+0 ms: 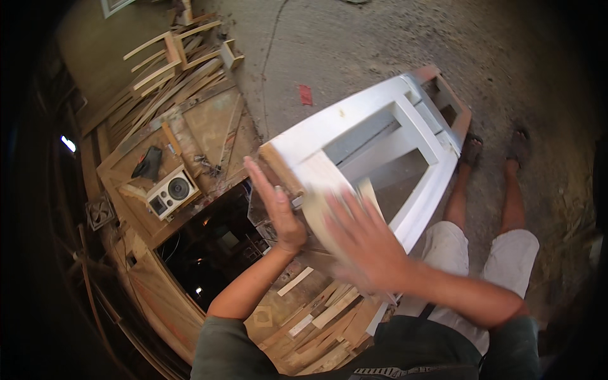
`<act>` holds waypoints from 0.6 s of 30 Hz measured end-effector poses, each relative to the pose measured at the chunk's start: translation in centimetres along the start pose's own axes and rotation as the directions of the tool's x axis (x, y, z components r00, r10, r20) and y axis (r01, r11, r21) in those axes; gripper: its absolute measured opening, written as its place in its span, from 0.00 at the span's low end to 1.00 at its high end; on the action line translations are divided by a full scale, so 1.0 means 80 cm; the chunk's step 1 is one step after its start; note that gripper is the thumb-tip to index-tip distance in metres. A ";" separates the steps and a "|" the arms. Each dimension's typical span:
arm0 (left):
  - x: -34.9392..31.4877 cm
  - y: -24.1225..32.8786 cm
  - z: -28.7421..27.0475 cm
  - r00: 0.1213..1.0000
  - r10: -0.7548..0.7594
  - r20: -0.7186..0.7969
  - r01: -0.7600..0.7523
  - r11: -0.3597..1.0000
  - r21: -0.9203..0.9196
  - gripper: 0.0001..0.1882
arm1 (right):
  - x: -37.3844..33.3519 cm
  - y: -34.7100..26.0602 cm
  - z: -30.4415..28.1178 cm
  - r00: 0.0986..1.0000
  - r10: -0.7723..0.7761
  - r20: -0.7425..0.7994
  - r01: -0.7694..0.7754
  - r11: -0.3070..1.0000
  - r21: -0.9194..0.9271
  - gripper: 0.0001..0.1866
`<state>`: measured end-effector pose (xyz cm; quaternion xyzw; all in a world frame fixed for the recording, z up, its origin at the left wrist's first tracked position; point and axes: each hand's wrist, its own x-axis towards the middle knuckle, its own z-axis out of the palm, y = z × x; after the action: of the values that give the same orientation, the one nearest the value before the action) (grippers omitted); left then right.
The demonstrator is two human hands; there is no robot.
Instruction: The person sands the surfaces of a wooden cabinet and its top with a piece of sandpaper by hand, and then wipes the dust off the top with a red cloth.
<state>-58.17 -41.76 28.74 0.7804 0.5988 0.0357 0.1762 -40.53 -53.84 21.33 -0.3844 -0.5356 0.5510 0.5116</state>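
A white-painted wooden frame with large openings slants away to the right in front of me. Its left end shows bare brown wood. Held upright beside that end is my left hand, fingers stretched out, with nothing in it; whether it touches the wood I cannot tell. My right hand lies flat with fingers extended over a pale, curved piece at the frame's near corner. Motion blurs this hand, and the piece's kind is unclear.
On a wooden workbench at the left are a speaker box and a dark power tool. Wood strips pile up behind it; more offcuts lie near me. A red scrap rests on the concrete floor.
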 end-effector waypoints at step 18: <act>0.014 -0.001 -0.009 0.997 0.050 0.064 -0.055 0.995 0.082 0.43 | 0.184 0.030 -0.001 0.971 -0.197 -0.135 0.195 0.980 -0.023 0.41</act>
<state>-58.12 -40.49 29.18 0.8033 0.5734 -0.0089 0.1607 -43.51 -39.22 20.84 -0.3689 -0.5373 0.4675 0.5972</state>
